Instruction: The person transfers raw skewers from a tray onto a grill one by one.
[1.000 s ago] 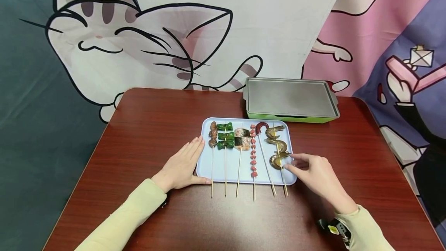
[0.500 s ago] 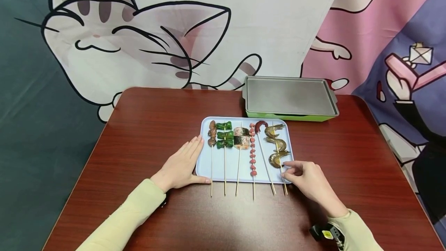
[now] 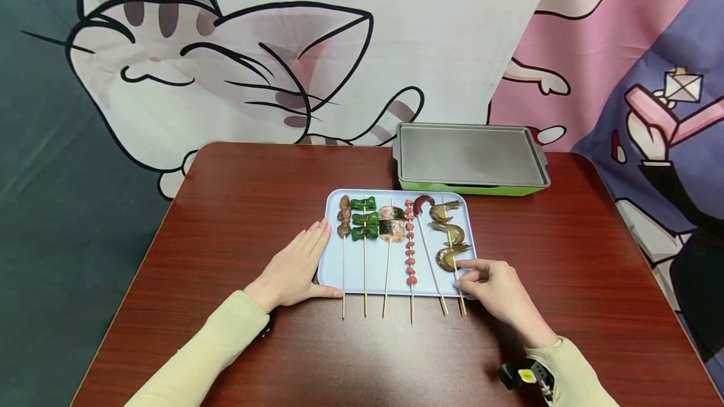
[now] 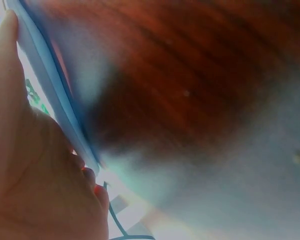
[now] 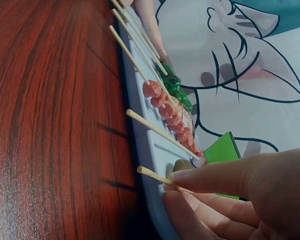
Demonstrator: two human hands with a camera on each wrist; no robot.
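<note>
My left hand (image 3: 291,269) rests against the left side of a pale blue tray (image 3: 354,275), fingers straight, thumb at its front edge. My right hand (image 3: 498,291) pinches the stick of the shrimp skewer (image 3: 450,234) between thumb and fingers, just below the lowest shrimp; the right wrist view shows this stick (image 5: 155,175) up close. Left of it on the tray lie a skewer with a dark red curved piece (image 3: 423,201), a skewer of small red pieces (image 3: 410,244), a banded chunk skewer (image 3: 391,225), a green pepper skewer (image 3: 364,218) and a brown meat skewer (image 3: 344,215).
Behind the tray stands a green grill box with a flat grey top (image 3: 469,152), at the far right of the brown table (image 3: 254,187). Several skewer sticks overhang the tray's front edge. A cartoon curtain (image 3: 441,36) hangs behind the table.
My right hand has moved left and down from beside the lowest shrimp to its stick, and now pinches it. My left hand and the skewers stay in place.
</note>
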